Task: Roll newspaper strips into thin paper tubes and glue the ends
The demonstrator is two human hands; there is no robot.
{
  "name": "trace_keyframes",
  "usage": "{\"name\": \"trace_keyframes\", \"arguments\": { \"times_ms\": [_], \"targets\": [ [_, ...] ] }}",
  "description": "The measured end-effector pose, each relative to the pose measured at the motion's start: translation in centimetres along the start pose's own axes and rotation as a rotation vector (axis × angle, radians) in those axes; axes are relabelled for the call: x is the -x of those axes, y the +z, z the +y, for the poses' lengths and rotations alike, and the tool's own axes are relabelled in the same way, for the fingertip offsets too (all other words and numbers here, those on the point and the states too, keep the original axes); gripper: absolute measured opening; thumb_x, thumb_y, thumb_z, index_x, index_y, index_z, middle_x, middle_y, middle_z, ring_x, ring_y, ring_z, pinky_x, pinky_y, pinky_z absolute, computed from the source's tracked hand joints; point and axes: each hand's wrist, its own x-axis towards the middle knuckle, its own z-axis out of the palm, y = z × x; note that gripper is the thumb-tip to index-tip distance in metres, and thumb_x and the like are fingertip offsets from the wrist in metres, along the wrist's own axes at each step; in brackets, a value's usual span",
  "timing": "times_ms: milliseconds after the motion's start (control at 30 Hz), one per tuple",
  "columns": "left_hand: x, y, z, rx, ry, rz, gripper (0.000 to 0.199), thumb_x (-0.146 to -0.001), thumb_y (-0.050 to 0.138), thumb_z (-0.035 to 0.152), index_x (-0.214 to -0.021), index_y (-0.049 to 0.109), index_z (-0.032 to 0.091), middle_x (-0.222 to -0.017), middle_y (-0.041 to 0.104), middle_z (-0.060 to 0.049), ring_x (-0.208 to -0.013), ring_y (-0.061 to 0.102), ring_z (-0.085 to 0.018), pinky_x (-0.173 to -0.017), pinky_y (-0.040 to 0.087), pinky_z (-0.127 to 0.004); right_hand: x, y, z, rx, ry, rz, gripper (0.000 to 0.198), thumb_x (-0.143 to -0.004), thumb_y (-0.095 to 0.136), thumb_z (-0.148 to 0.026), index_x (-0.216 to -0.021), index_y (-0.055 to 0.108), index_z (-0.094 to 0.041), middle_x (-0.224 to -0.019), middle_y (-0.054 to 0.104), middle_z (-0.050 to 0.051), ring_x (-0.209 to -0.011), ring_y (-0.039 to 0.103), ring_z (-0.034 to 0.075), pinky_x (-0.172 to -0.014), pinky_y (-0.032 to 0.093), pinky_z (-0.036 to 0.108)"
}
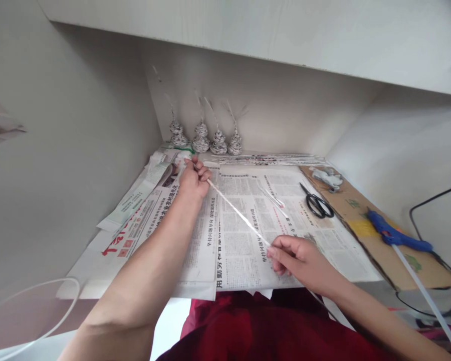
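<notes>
A thin white rolled-paper stick [238, 211] runs slantwise between my hands, above the newspaper [240, 271]. My left hand [195, 176] is farther away and closed around its far end. Nearer to me, my right hand [289, 254] pinches the other end between thumb and fingers. A short folded paper strip [272, 196] lies on the newspaper beyond my right hand. Black-handled scissors [317, 203] rest to the right of that strip.
Several woven paper gourds [201, 138] stand along the back wall. A bundle of paper sticks [270, 160] lies behind the newspaper. On the right, cardboard [361, 210] bears a blue glue gun [396, 233] and crumpled wrapping [326, 178]. A shelf [266, 30] overhangs the back.
</notes>
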Motion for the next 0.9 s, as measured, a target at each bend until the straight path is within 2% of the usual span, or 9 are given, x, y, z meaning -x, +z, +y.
{"name": "trace_keyframes", "arguments": {
  "times_ms": [167,267,367,467,533,667,900],
  "targets": [
    [0.1,0.1,-0.2,0.018,-0.025,-0.005,0.033,-0.094,0.033,0.038,-0.071,0.046,0.017,-0.044,0.034,0.007,-0.03,0.027,-0.004,-0.028,0.017,-0.015,-0.4,-0.2,-0.4,-0.201,0.081,-0.229,0.041,-0.089,0.043,-0.052,-0.098,0.062,-0.016,-0.072,0.064,0.006,-0.061,0.06,0.014,-0.054,0.044,0.026],
    [0.2,0.1,-0.4,0.02,-0.041,-0.011,0.033,-0.094,0.034,0.038,-0.071,0.046,0.017,-0.045,0.033,0.007,-0.03,0.027,-0.004,-0.028,0.016,-0.015,-1.8,0.4,-0.9,-0.263,0.063,-0.2,0.041,-0.088,0.045,-0.052,-0.101,0.06,-0.016,-0.074,0.064,0.006,-0.062,0.061,0.015,-0.053,0.044,0.026],
    [0.2,0.1,-0.5,0.02,-0.047,-0.021,0.033,-0.094,0.034,0.038,-0.071,0.046,0.017,-0.045,0.034,0.006,-0.031,0.027,-0.004,-0.028,0.016,-0.014,-3.4,1.0,-1.4,-0.344,0.022,-0.17,0.036,-0.086,0.051,-0.05,-0.09,0.061,-0.015,-0.068,0.062,0.003,-0.058,0.06,0.012,-0.051,0.042,0.024],
    [0.3,0.1,-0.5,0.02,-0.05,-0.02,0.033,-0.094,0.033,0.038,-0.071,0.045,0.017,-0.045,0.034,0.007,-0.031,0.027,-0.004,-0.028,0.016,-0.014,-4.1,1.2,-1.5,-0.475,0.075,-0.228,0.032,-0.085,0.054,-0.047,-0.084,0.059,-0.016,-0.064,0.059,0.001,-0.053,0.058,0.011,-0.047,0.039,0.022],
    [0.4,0.2,-0.5,0.018,-0.057,-0.022,0.033,-0.094,0.034,0.038,-0.071,0.045,0.017,-0.045,0.033,0.007,-0.031,0.027,-0.004,-0.028,0.016,-0.014,-4.1,1.1,-1.5,-0.533,0.117,-0.294,0.031,-0.085,0.054,-0.046,-0.089,0.06,-0.016,-0.065,0.06,0.001,-0.053,0.059,0.011,-0.045,0.039,0.022],
    [0.5,0.2,-0.8,0.005,-0.066,-0.015,0.034,-0.094,0.033,0.038,-0.071,0.045,0.017,-0.045,0.033,0.007,-0.031,0.027,-0.004,-0.028,0.016,-0.014,-4.5,1.2,-1.8,-0.562,0.13,-0.322,0.033,-0.086,0.052,-0.046,-0.097,0.062,-0.017,-0.068,0.062,0.003,-0.057,0.061,0.014,-0.044,0.041,0.022],
    [0.4,0.1,-1.0,-0.015,-0.064,-0.014,0.032,-0.094,0.034,0.038,-0.072,0.046,0.017,-0.046,0.033,0.007,-0.031,0.027,-0.004,-0.028,0.017,-0.014,-6.0,1.9,-1.9,-0.592,0.149,-0.257,0.03,-0.081,0.06,-0.044,-0.085,0.062,-0.015,-0.064,0.061,0.001,-0.052,0.059,0.011,-0.042,0.04,0.02]
  ]
}}
